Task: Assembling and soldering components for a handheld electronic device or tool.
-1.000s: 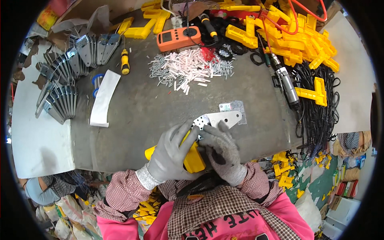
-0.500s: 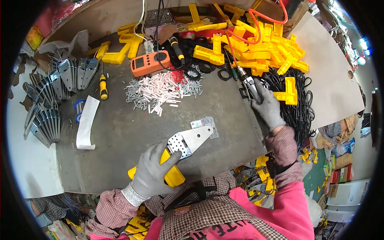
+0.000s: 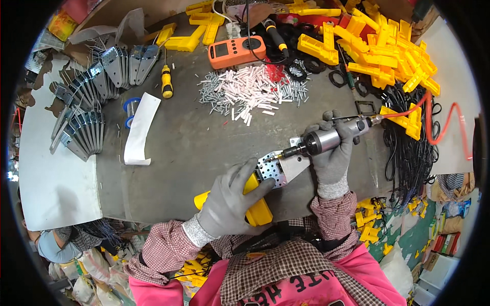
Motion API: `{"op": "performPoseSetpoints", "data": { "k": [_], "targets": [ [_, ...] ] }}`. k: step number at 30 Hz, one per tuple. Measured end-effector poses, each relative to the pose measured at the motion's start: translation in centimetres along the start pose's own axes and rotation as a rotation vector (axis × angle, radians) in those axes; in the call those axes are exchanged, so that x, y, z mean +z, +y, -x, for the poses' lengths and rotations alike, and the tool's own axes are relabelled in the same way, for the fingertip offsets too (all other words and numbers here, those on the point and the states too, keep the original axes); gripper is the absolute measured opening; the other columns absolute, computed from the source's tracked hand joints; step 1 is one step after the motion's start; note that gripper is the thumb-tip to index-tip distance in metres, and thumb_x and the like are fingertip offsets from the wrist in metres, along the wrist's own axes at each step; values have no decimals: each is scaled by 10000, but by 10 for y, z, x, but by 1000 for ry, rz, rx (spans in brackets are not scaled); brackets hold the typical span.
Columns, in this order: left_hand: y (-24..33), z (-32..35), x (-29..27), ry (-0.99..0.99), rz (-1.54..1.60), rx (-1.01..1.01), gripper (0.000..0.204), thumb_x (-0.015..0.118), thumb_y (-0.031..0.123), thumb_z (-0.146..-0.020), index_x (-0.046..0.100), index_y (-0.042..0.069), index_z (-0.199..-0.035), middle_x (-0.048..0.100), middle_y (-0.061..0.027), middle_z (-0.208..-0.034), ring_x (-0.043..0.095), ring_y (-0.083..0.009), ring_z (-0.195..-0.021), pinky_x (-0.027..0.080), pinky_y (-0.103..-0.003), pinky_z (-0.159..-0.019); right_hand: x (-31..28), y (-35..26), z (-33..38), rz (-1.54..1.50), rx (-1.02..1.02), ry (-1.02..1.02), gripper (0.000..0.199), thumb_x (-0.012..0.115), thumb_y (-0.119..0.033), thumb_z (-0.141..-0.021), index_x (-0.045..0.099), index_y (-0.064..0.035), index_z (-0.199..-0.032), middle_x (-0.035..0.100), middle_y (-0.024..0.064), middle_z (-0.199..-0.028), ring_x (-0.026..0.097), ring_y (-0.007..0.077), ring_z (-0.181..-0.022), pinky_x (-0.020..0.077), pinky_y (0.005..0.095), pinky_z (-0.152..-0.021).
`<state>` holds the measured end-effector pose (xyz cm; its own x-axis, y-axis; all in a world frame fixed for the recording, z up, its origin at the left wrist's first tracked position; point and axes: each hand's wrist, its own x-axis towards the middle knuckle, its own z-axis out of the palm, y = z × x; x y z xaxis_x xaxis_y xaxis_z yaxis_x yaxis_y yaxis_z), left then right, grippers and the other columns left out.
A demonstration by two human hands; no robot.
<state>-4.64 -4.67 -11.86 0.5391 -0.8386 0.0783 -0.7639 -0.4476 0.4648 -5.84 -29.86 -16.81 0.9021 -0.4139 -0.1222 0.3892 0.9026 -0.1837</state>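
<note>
My left hand (image 3: 232, 199), in a grey glove, is closed around a yellow plastic handle (image 3: 259, 211) near the table's front edge. From this handle a perforated metal bracket (image 3: 272, 174) and a flat grey tapered plate (image 3: 296, 167) stick out to the right. My gloved right hand (image 3: 332, 163) grips a silver and black air screwdriver (image 3: 326, 140), lying nearly level, its bit pointing left. The bit's tip is at the perforated bracket, close to my left fingertips; whether it sits on a screw is too small to tell. A red coiled hose (image 3: 431, 109) runs from its back end.
Beyond my hands lies a heap of screws and pale sleeves (image 3: 250, 89), with an orange meter (image 3: 236, 52) behind. Yellow housings (image 3: 393, 51) pile up at back right, above black cables (image 3: 411, 153). Metal plates (image 3: 115, 66), a yellow screwdriver (image 3: 167, 81) and a white strip (image 3: 140, 135) are left.
My right hand has brought the air screwdriver from the table's right side to the bracket, turning it level. My left hand still holds the yellow handle. The whole view has shifted.
</note>
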Motion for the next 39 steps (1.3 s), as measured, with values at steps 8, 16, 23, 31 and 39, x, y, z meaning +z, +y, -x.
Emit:
{"op": "performPoseSetpoints", "data": {
  "k": [8, 16, 23, 31, 39],
  "targets": [
    [-3, 1, 3, 14, -8, 9, 840, 872, 459, -465, 659, 156, -1219, 425, -240, -1408, 476, -422, -1224, 417, -497, -996, 2, 0, 4, -67, 45, 44, 328, 614, -104, -927, 502, -55, -1231, 571, 89, -1060, 584, 162, -889, 489, 395, -912],
    [-4, -1, 2, 7, 0, 15, 837, 863, 475, -488, 647, 160, -1232, 432, -241, -1390, 471, -418, -1226, 418, -501, -996, 9, 5, 5, -16, 48, 6, 343, 604, -101, -924, 476, -42, -1238, 541, 87, -1060, 560, 162, -903, 490, 379, -896],
    [-6, -2, 1, 8, 8, 30, 820, 852, 460, -493, 649, 161, -1229, 475, -249, -1346, 495, -419, -1197, 429, -501, -969, 13, 6, 5, -4, 41, 34, 324, 601, -95, -932, 481, -42, -1227, 530, 83, -1043, 547, 157, -902, 483, 372, -910],
    [-6, -5, 2, 28, 18, 46, 770, 847, 446, -490, 668, 155, -1180, 511, -254, -1303, 527, -416, -1159, 442, -486, -944, 14, 10, 10, 37, 8, -1, 309, 615, -81, -922, 486, -48, -1202, 538, 87, -1047, 548, 157, -897, 481, 370, -914],
    [-2, -4, 1, 33, -8, 2, 882, 869, 447, -467, 613, 76, -1225, 498, -250, -1332, 521, -416, -1170, 440, -477, -947, 10, 4, 17, -67, 2, 79, 332, 629, -73, -906, 503, -42, -1212, 543, 93, -1030, 548, 165, -862, 479, 381, -878]
  ]
}}
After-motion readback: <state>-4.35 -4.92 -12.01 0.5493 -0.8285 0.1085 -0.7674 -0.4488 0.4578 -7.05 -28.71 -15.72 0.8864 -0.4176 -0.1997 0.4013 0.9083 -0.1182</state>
